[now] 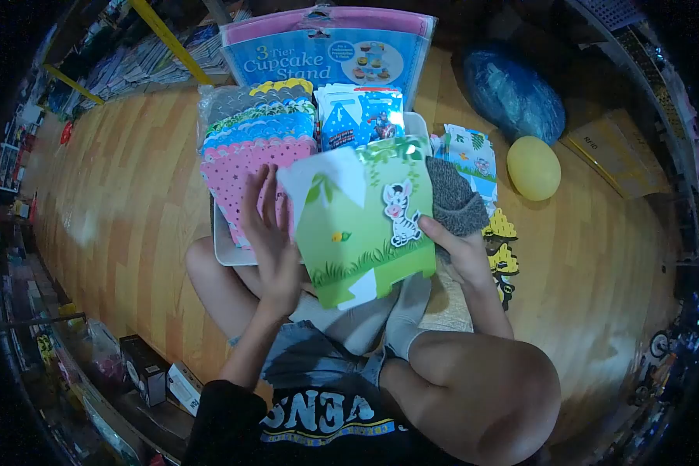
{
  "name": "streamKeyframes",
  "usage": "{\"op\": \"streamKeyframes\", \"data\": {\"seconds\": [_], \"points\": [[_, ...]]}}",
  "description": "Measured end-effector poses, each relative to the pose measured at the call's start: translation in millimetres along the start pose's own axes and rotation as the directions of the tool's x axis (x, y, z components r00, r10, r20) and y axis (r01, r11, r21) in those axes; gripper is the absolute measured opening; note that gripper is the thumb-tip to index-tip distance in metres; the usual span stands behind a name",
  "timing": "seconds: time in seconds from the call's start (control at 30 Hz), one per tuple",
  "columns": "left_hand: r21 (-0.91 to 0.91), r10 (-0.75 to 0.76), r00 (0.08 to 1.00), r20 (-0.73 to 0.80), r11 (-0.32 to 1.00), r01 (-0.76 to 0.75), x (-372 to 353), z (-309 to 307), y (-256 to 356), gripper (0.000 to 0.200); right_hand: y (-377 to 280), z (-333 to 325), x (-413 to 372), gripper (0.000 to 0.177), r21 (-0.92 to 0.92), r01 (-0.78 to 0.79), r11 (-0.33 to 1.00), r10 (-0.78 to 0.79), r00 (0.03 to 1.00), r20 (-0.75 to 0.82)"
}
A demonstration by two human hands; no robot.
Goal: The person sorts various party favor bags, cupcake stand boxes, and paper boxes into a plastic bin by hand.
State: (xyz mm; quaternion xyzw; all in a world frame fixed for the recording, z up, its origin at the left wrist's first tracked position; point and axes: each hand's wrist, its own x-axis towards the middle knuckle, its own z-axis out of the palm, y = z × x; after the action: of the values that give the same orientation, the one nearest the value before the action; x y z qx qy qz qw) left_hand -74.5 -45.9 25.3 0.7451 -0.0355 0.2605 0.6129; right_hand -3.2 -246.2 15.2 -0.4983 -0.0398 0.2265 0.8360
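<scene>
A green paper box, folded flat and printed with leaves, grass and a zebra, is tilted in front of me above my lap. My right hand grips its right edge, thumb on the front and fingers behind. At its left edge my left hand has its fingers stretched out and apart, close to pink star-patterned paper pieces. Those stand in a white tray with blue, green, grey and yellow scalloped pieces behind them. A stack of blue superhero-printed boxes stands beside them. The green box hides part of the tray.
Behind the tray stands a cupcake stand package. To the right are a stack of jungle-printed pieces, a grey knitted item, yellow-and-black cut-outs, a yellow balloon, a blue plastic bag and a cardboard box.
</scene>
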Motion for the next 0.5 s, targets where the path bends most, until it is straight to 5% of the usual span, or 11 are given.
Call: {"op": "streamKeyframes", "data": {"seconds": [0.03,0.07,0.13,0.17,0.23,0.3,0.33,0.37,0.5], "points": [[-0.612,-0.389,0.905,-0.174,0.763,0.210,0,4,3,0.058,4,0,3,0.050,-0.082,0.088,0.993,-0.085,0.996,0.042],[-0.611,-0.389,0.904,-0.178,0.763,0.209,-13,3,-6,0.058,9,-1,6,0.052,-0.180,0.133,0.975,-0.127,0.991,0.047],[-0.912,-0.550,0.786,0.282,0.101,0.397,-36,2,-20,0.055,19,2,11,0.052,-0.320,0.194,0.927,-0.194,0.980,0.034],[-0.914,-0.552,0.787,0.276,0.104,0.393,-36,5,-18,0.055,25,2,12,0.053,-0.455,0.243,0.857,-0.264,0.964,0.018],[-0.699,-0.642,0.732,0.229,0.415,0.583,-26,21,-5,0.048,40,-1,7,0.053,-0.530,0.340,0.777,-0.376,0.926,0.043],[-0.756,-0.619,0.746,0.246,0.360,0.547,-18,23,-2,0.042,44,-2,4,0.053,-0.599,0.428,0.676,-0.483,0.872,0.078],[-0.723,-0.608,0.754,0.249,0.401,0.562,-19,22,-6,0.041,33,13,4,0.054,-0.860,0.470,0.200,-0.484,0.810,0.330],[-0.688,-0.600,0.759,0.253,0.440,0.577,-21,21,-8,0.041,28,22,3,0.056,-0.834,0.436,-0.339,-0.344,0.768,0.541],[-0.712,-0.594,0.781,0.193,0.463,0.528,-17,28,-11,0.043,37,29,-6,0.062,-0.733,0.665,-0.146,-0.226,0.699,0.679]]}}
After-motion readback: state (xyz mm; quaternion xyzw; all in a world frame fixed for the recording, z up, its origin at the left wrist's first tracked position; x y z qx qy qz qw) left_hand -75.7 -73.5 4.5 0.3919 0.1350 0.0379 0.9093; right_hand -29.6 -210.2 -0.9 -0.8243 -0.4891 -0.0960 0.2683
